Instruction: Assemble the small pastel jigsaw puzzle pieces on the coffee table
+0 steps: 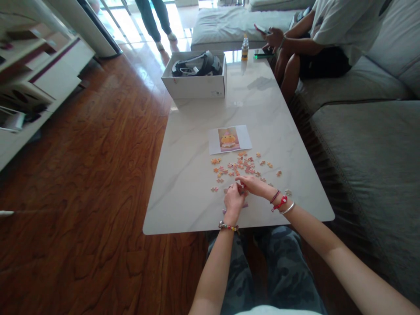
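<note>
My left hand [234, 199] is low over the near part of the white table [183, 188], its fingers bent and closed on a jigsaw piece that they mostly hide. Touching it from the right is my right hand [252, 184], thumb and fingers pinched at the same spot. A few purplish jigsaw pieces [245, 204] show beside and under my left hand. Just beyond my hands lies a loose scatter of orange and pink jigsaw pieces [244, 164]. Behind them rests a paper sheet with a printed picture [229, 139] of a yellow figure.
An open white box [197, 87] holding a dark device [200, 64] stands at the table's far left. A bottle [244, 48] is near the far edge. On the grey sofa [367, 144] at right sits a person [341, 30] with a phone. Another person's legs [154, 19] stand beyond.
</note>
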`<act>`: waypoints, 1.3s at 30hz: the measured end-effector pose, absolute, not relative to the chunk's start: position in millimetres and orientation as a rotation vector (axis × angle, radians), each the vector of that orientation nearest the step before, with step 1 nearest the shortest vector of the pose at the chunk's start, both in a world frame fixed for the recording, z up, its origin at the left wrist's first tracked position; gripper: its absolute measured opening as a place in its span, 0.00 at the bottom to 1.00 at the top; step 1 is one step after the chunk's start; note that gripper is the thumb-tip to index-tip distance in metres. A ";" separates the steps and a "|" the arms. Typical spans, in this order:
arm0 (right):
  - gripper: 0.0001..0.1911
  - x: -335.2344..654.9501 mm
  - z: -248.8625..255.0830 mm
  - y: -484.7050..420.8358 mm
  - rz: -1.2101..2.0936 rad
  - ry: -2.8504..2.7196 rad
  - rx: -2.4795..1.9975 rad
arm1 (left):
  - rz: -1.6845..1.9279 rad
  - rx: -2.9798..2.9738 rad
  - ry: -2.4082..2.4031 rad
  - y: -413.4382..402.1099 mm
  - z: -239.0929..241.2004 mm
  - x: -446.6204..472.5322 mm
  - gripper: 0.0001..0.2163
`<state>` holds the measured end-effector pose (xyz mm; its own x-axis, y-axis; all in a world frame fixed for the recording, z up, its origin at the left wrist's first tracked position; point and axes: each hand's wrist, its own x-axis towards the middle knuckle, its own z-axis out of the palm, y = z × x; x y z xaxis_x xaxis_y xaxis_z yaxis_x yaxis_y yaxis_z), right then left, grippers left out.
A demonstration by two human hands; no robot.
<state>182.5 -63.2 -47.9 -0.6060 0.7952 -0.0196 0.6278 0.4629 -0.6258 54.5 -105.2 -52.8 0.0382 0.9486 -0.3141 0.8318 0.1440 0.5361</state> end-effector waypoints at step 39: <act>0.20 192.3 -37.4 -115.9 0.389 -2.558 -1.679 | 0.150 1.425 1.928 -79.6 -55.1 57.3 0.10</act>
<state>192.3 -115.9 -37.4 -0.4064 0.9092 -0.0898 0.8948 0.3762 -0.2404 57.3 -79.6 -55.1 -0.1268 0.8700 -0.4765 0.7856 0.3814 0.4872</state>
